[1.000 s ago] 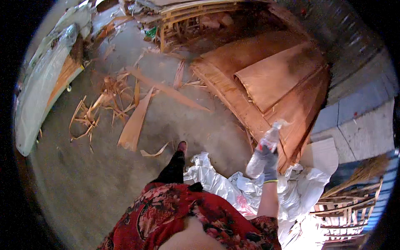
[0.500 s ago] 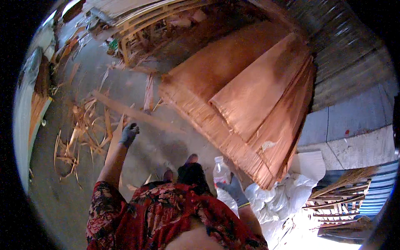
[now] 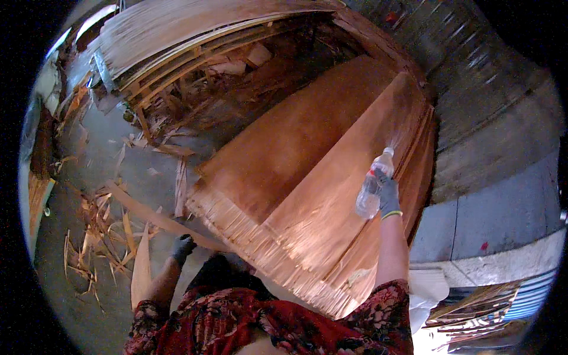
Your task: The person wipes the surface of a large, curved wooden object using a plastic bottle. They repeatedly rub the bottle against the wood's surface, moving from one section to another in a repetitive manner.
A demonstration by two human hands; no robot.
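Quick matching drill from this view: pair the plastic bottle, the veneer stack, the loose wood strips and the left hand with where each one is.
Things:
1. plastic bottle
2. veneer stack
3. loose wood strips
4. left hand

Places:
A. scattered on the concrete floor at the left
B. held up in the gloved right hand
C. low, by the stack's frayed near edge
D. fills the middle of the view, lying flat

Pairs: 1-B, 2-D, 3-A, 4-C

veneer stack (image 3: 307,177) ahead, scraps (image 3: 100,231) left; bottle (image 3: 373,186) seemingly above stack
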